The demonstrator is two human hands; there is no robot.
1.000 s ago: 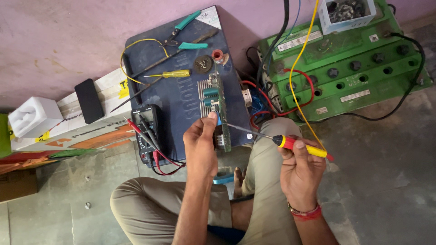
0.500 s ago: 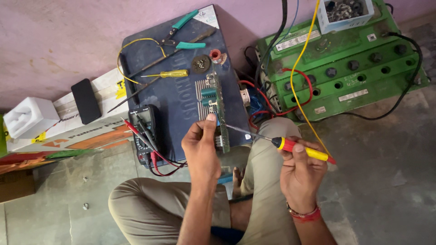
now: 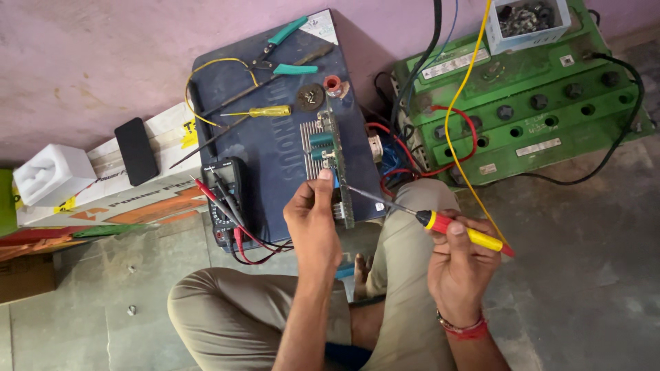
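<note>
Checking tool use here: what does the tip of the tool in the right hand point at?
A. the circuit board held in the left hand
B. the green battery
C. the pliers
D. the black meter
A: the right hand aims the soldering iron tip at the circuit board gripped by the left hand.

Pink plastered wall (image 3: 89, 62), grey stone floor (image 3: 584, 227), daylight

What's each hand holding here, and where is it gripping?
The left hand holds a green circuit board upright by its lower edge. The right hand grips a soldering iron by its yellow and red handle, tip toward the board.
</note>
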